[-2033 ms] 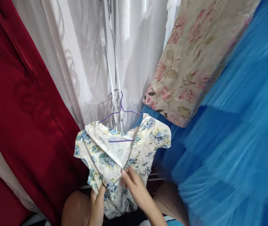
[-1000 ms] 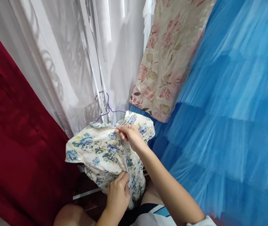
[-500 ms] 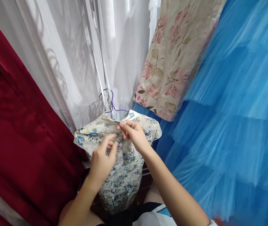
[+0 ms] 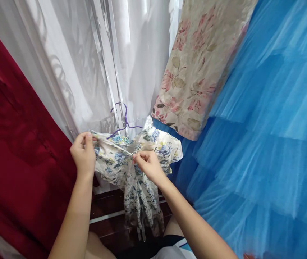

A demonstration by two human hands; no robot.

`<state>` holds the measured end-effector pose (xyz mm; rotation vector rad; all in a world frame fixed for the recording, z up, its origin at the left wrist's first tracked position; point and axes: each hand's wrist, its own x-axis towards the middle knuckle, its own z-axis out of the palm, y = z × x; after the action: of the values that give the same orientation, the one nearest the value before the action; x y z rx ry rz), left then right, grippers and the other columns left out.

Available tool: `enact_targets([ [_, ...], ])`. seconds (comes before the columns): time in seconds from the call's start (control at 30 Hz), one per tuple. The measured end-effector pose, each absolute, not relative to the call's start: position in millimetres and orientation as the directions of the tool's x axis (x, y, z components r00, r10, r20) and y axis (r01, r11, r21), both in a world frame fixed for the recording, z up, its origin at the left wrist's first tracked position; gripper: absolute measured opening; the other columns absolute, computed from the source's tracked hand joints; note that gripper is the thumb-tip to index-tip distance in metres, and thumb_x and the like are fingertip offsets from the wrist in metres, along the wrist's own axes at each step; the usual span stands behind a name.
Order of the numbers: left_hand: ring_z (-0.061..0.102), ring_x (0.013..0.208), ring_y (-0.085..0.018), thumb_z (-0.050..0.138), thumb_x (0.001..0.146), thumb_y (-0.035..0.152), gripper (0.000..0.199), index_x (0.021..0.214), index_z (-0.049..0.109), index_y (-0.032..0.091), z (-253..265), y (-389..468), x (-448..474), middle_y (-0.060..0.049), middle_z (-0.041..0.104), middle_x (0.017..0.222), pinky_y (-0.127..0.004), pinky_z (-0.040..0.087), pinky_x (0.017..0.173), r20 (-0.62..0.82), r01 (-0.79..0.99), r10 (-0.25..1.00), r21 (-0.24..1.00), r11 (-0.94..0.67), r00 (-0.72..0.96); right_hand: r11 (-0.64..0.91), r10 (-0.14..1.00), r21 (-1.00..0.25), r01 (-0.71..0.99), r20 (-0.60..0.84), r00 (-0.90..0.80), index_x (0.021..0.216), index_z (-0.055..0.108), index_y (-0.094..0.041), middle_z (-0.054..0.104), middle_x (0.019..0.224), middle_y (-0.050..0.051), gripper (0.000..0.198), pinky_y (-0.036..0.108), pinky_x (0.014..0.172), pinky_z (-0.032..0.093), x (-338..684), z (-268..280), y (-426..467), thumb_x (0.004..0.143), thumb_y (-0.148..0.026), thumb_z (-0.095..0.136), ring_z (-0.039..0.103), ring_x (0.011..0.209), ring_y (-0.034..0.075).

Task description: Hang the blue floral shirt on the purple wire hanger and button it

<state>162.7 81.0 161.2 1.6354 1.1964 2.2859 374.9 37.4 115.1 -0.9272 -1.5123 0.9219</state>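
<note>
A white dress (image 4: 166, 144) with a blue and yellow floral print hangs from a purple hanger (image 4: 126, 120) in front of me. My left hand (image 4: 85, 151) is closed on the cloth at its left shoulder and pulls it out sideways. At the middle of the neckline, my right hand (image 4: 148, 163) pinches the edge between thumb and finger; any small fastener there is hidden by the fingertips. Between the two hands the neckline edge is stretched taut. Below them the dress bunches into folds.
White sheer curtains (image 4: 140, 64) and thin white strips hang behind the hanger. A red cloth (image 4: 26, 162) fills the left side. To the right hang a beige cloth with pink flowers (image 4: 188, 79) and a tiered blue tulle skirt (image 4: 264, 144). Dark slats (image 4: 107, 208) lie below.
My left hand has moved left and taken hold of the dress at its shoulder. My right hand has come slightly down. The neckline is now stretched, and the lower dress is bunched.
</note>
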Motion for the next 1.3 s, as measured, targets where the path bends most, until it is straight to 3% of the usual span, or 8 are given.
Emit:
enact_targets([
  [0.1, 0.057, 0.071, -0.010, 0.057, 0.089, 0.025, 0.013, 0.084, 0.059, 0.013, 135.8, 111.2, 122.5, 0.000, 0.060, 0.076, -0.021, 0.045, 0.072, 0.459, -0.020, 0.618, 0.793, -0.609, -0.638, 0.386, 0.914, -0.922, 0.043, 0.375, -0.156, 0.061, 0.058, -0.017, 0.034, 0.045, -0.006, 0.033, 0.024, 0.044, 0.017, 372.0, 114.3, 22.0, 0.086, -0.037, 0.053, 0.026, 0.042, 0.008],
  [0.23, 0.055, 0.062, -0.010, 0.047, 0.091, 0.017, 0.014, 0.077, 0.049, 0.016, 82.6, 119.9, 115.8, 0.002, 0.057, 0.067, -0.023, 0.047, 0.072, -0.008, -0.436, 0.836, 0.856, -0.278, -0.549, 0.343, 0.930, -0.939, 0.012, 0.337, -0.148, 0.061, 0.060, -0.016, 0.038, 0.044, -0.006, 0.031, 0.023, 0.043, 0.021, 368.2, 114.0, 9.2, 0.085, -0.035, 0.055, 0.032, 0.041, 0.008],
  [0.43, 0.065, 0.068, -0.019, 0.070, 0.078, 0.026, 0.019, 0.083, 0.060, 0.010, 5.8, 61.6, 183.7, -0.008, 0.066, 0.074, -0.035, 0.052, 0.075, -0.129, -0.456, 0.969, 0.890, 0.019, -0.211, 0.294, 0.901, -0.924, -0.243, 0.183, 0.394, 0.071, 0.065, -0.017, 0.046, 0.049, -0.004, 0.025, 0.023, 0.042, 0.024, 427.1, 57.5, 1.9, 0.077, -0.041, 0.062, 0.034, 0.043, 0.009],
  [0.57, 0.065, 0.086, -0.019, 0.070, 0.079, 0.041, 0.031, 0.090, 0.064, 0.012, -5.3, 20.9, 231.2, -0.009, 0.068, 0.089, -0.034, 0.049, 0.089, 0.056, -0.464, 0.998, 0.884, -0.058, -0.018, 0.249, 0.764, -0.929, -0.273, 0.015, 0.646, 0.066, 0.062, -0.018, 0.041, 0.047, -0.005, 0.030, 0.025, 0.042, 0.022, 474.5, -10.1, -7.6, 0.073, -0.046, 0.065, 0.030, 0.044, 0.010],
  [0.77, 0.061, 0.092, -0.019, 0.059, 0.091, 0.038, 0.024, 0.093, 0.068, 0.016, 30.8, -21.8, 269.3, -0.007, 0.066, 0.094, -0.028, 0.046, 0.086, 0.288, -0.288, 0.956, 0.922, -0.260, 0.057, 0.117, 0.980, -0.988, 0.097, 0.131, 0.152, 0.063, 0.065, -0.015, 0.057, 0.060, 0.003, 0.046, 0.029, 0.060, 0.041, 457.5, -15.2, -22.2, 0.079, -0.058, 0.064, 0.051, 0.062, 0.017],
  [0.93, 0.062, 0.091, -0.021, 0.058, 0.091, 0.034, 0.023, 0.093, 0.074, 0.017, 48.5, -27.7, 274.4, -0.008, 0.066, 0.091, -0.030, 0.046, 0.086, 0.430, -0.036, 0.897, 0.903, -0.429, 0.101, 0.088, 0.944, -0.987, -0.134, 0.126, -0.305, 0.088, 0.070, -0.016, 0.065, 0.083, 0.006, 0.053, 0.034, 0.081, 0.046, 415.3, 25.2, -39.7, 0.095, -0.060, 0.041, 0.058, 0.081, 0.020],
  [1.17, 0.056, 0.118, -0.026, 0.057, 0.090, 0.048, 0.059, 0.144, 0.046, 0.027, 8.1, -36.5, 223.4, -0.011, 0.058, 0.131, -0.038, 0.041, 0.104, 0.150, -0.120, 0.930, 0.986, -0.115, 0.337, -0.003, 0.863, -0.983, -0.185, 0.091, -0.497, 0.087, 0.068, -0.011, 0.061, 0.075, 0.002, 0.034, 0.025, 0.066, 0.042, 402.6, 24.3, -40.3, 0.078, -0.043, 0.075, 0.051, 0.068, 0.013],
  [1.3, 0.055, 0.118, -0.031, 0.065, 0.083, 0.051, 0.059, 0.131, 0.058, 0.018, -17.6, -55.9, 189.8, -0.013, 0.063, 0.125, -0.043, 0.042, 0.103, -0.102, 0.182, 0.827, 0.983, -0.001, 0.554, -0.010, 0.893, -0.982, -0.191, 0.077, -0.443, 0.087, 0.069, -0.010, 0.063, 0.073, 0.003, 0.031, 0.025, 0.061, 0.041, 426.0, 42.6, -33.2, 0.081, -0.040, 0.072, 0.053, 0.063, 0.013],
])
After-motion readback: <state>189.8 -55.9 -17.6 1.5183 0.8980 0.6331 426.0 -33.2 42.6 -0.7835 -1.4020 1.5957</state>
